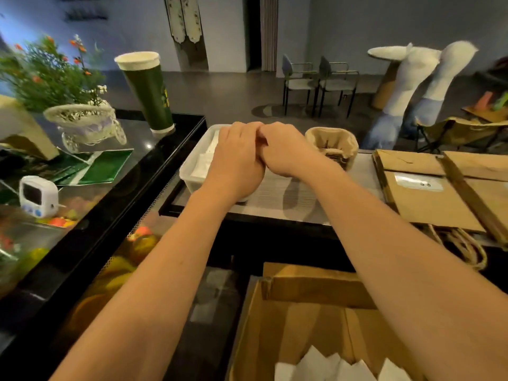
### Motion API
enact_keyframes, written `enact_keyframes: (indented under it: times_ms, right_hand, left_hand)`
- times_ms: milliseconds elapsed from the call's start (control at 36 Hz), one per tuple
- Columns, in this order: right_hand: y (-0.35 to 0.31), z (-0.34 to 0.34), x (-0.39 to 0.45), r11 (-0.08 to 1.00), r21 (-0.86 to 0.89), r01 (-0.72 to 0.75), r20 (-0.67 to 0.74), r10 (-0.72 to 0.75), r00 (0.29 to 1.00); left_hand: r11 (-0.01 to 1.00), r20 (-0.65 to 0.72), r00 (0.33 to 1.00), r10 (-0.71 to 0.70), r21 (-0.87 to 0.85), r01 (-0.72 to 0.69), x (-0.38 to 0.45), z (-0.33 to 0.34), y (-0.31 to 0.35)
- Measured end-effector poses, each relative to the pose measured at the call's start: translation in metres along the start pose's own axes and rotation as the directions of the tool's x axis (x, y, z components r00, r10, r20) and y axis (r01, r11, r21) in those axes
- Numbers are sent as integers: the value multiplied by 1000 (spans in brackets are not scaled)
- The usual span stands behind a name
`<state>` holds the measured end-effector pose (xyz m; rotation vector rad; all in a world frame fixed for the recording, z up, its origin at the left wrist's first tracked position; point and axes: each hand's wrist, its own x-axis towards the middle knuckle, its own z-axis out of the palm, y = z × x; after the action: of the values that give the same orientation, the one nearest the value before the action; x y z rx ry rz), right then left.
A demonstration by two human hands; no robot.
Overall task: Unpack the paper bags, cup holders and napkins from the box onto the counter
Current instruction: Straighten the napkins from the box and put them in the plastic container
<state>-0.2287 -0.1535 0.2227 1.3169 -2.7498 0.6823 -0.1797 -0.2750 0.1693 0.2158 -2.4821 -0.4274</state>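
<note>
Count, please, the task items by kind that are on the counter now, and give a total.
White napkin stacks in the translucent plastic tray, under the left hand and right hand: 1
Stacks of brown pulp cup holders: 1
Piles of flat brown paper bags: 2
Total: 4
More white paper lies in the cardboard box.

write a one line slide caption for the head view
Both hands press napkins into a white tray beside cup holders and paper bags.
</note>
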Motion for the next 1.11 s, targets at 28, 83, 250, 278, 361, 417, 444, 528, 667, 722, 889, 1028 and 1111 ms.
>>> enact_keyframes:
  times_ms: [28, 83, 250, 278, 361, 417, 444, 528, 667, 722, 889, 1028, 1111]
  right_hand:
    - [2, -4, -12, 1000, 25, -3, -5, 3, 1000]
    - [6, -11, -37, 995, 94, -17, -11, 18, 1000]
    - [39, -7, -113, 971, 186, -152, 147, 125, 981]
    - [47, -2, -125, 966, 185, -180, 188, 145, 971]
    - [67, 17, -164, 943, 216, -252, 308, 180, 934]
    - [79, 32, -189, 930, 223, -292, 328, 211, 921]
    - [85, 40, -200, 918, 237, -318, 327, 232, 916]
    - [105, 65, -231, 889, 260, -378, 329, 286, 900]
    - [135, 100, -273, 844, 268, -464, 360, 359, 861]
    - [146, 114, -287, 819, 270, -506, 388, 389, 836]
    - [170, 148, -316, 753, 201, -626, 554, 439, 707]
    - [179, 169, -321, 694, 168, -700, 688, 426, 588]
    - [181, 180, -320, 674, 141, -725, 737, 418, 531]
  left_hand:
    - [999, -45, 999, 15, -46, -18, -8, -1, 11]
    - [990, -94, 995, 32, -135, -45, -29, -2, 36]
    - [943, 140, 990, -25, -326, 70, -94, 19, 90]
    - [934, 189, 982, -22, -346, 87, -106, 24, 97]
    - [918, 317, 947, -45, -362, 165, -142, 42, 116]
    - [922, 365, 929, -66, -334, 197, -161, 57, 127]
    - [925, 385, 920, -70, -321, 204, -170, 67, 130]
    - [931, 437, 896, -80, -289, 224, -194, 94, 142]
    - [947, 568, 821, -57, -231, 225, -228, 137, 152]
    - [934, 661, 745, -84, -209, 291, -240, 153, 152]
    - [933, 839, 471, -272, 111, 342, -272, 194, 118]
    - [923, 893, 238, -381, 353, 153, -292, 204, 84]
    - [924, 920, 170, -354, 315, 219, -295, 208, 79]
